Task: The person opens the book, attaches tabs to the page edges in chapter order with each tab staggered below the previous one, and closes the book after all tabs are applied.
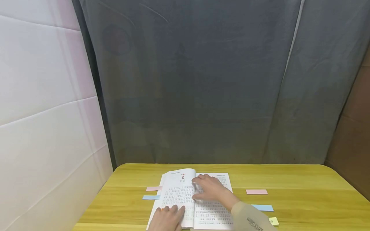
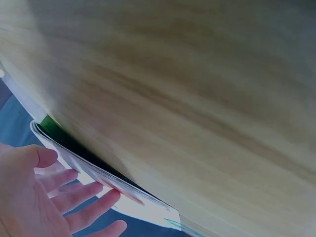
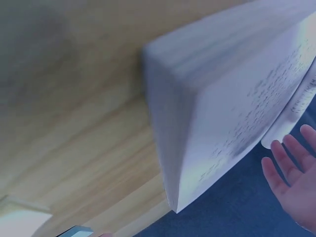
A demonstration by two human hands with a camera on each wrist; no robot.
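The left hand [image 1: 167,218] lay flat, palm down, fingers straight and together. The right hand [image 1: 212,189] reached forward, fingers spread and relaxed, its sleeved forearm [image 1: 250,218] angled inward.

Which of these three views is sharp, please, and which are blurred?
Head view: sharp, evenly lit; the book and both hands read clearly. Left wrist view: the table is smeared, the fingers soft. Right wrist view: the book's print is blurred and bluish.

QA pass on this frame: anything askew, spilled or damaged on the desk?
Nothing stands out. The open white printed book lies flat under both hands; the pastel paper slips sit scattered beside it on the yellow wooden table, undamaged.
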